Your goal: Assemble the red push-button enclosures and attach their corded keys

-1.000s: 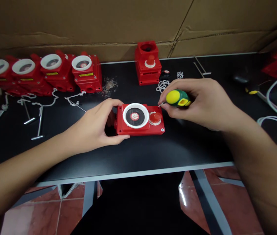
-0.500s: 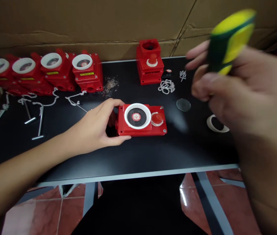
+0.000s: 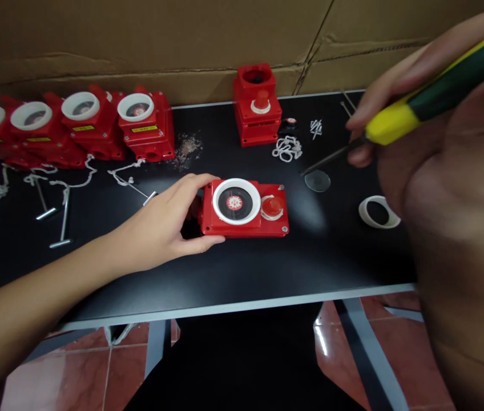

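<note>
My left hand is closed around the left end of a red box, fingers behind and thumb along its near side. The box lies on the black table. On its face are a white ring round a dark window and a red button. At the right, my right hand grips a screwdriver with a yellow and green handle. The shaft points left and down, its tip above the table near a round clear glass disc. A loose white ring lies below the right hand.
Several finished-looking red boxes with hanging strings and small metal hammers stand at back left. Another red box, without a ring, stands at the back. Beside it lie white cord and small screws. A cardboard wall closes the rear.
My right hand has turned the screwdriver from handle-up to shaft pointing left and down, bringing its shaft into view. My left hand keeps its hold on the red box.
</note>
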